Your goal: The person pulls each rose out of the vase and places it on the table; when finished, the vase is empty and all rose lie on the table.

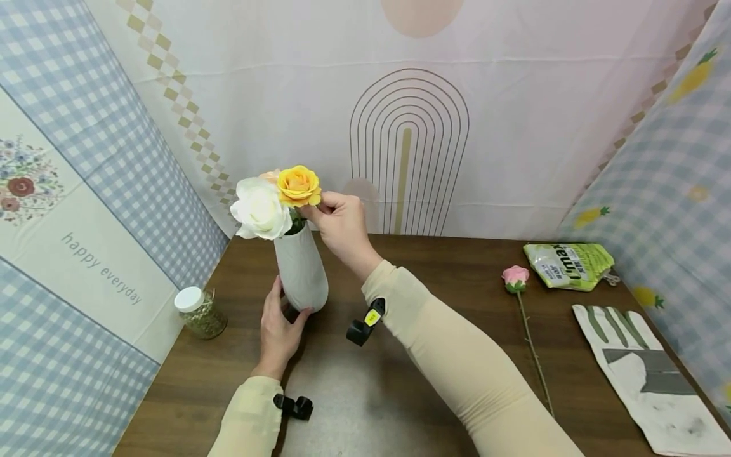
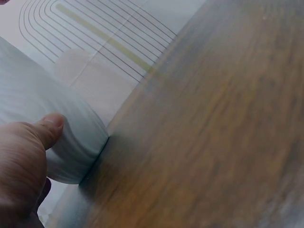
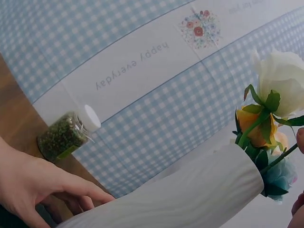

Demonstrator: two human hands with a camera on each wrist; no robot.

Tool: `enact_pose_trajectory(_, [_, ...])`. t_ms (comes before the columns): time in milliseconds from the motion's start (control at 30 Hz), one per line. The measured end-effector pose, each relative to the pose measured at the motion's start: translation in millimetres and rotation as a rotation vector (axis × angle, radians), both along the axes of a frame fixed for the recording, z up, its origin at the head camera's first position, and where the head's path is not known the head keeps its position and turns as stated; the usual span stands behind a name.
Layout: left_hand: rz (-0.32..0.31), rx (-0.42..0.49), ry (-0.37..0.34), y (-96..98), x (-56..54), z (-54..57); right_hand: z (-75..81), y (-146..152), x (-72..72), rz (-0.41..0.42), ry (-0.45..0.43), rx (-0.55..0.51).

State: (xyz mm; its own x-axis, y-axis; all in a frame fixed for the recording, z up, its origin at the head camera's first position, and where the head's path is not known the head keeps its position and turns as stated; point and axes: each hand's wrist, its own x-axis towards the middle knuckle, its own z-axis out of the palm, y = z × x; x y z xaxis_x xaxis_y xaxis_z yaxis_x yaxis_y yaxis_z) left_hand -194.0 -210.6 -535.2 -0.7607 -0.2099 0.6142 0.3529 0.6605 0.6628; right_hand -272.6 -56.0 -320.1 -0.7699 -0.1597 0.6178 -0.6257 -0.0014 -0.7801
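A white ribbed vase (image 1: 301, 270) stands on the table, holding artificial flowers. My left hand (image 1: 280, 333) grips it low down, thumb on the near side; the left wrist view shows that thumb (image 2: 50, 128) on the vase's lower wall. At the vase's mouth, my right hand (image 1: 345, 228) pinches a thin flower stem (image 3: 280, 159), fingertips right beneath a yellow rose (image 1: 299, 185). A large white rose (image 1: 261, 209) leans to the left, with a peach flower (image 1: 270, 176) partly hidden behind. The right wrist view also shows a pale blue flower (image 3: 281, 173) beside the rim.
A white-lidded jar of green bits (image 1: 201, 312) stands left of the vase. On the right lie a pink rose with a long stem (image 1: 516, 279), a green-and-white packet (image 1: 568, 266) and a white-and-grey glove (image 1: 645, 374). Printed cloths (image 1: 422, 152) hang behind and beside the table.
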Motion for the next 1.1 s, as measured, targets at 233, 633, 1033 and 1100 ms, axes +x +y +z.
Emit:
enact_pose_trajectory(233, [-0.005, 0.000, 0.005, 0.6, -0.5, 1.0, -1.4, -1, -3.0, -0.003, 0.034, 0.017])
enact_pose_trajectory(633, [0.001, -0.014, 0.029, -1.0, -1.1, -2.4, 4.9, -2, 2.5, -0.024, 0.127, 0.112])
enact_pose_trajectory(1033, [0.006, 0.000, 0.008, 1.1, -0.9, -2.8, 13.5, 30, -6.1, -0.031, 0.082, -0.231])
enact_pose_trajectory(1100, [0.007, 0.001, -0.002, 1.5, -0.9, -2.9, 16.3, 40, -6.4, -0.032, 0.057, -0.279])
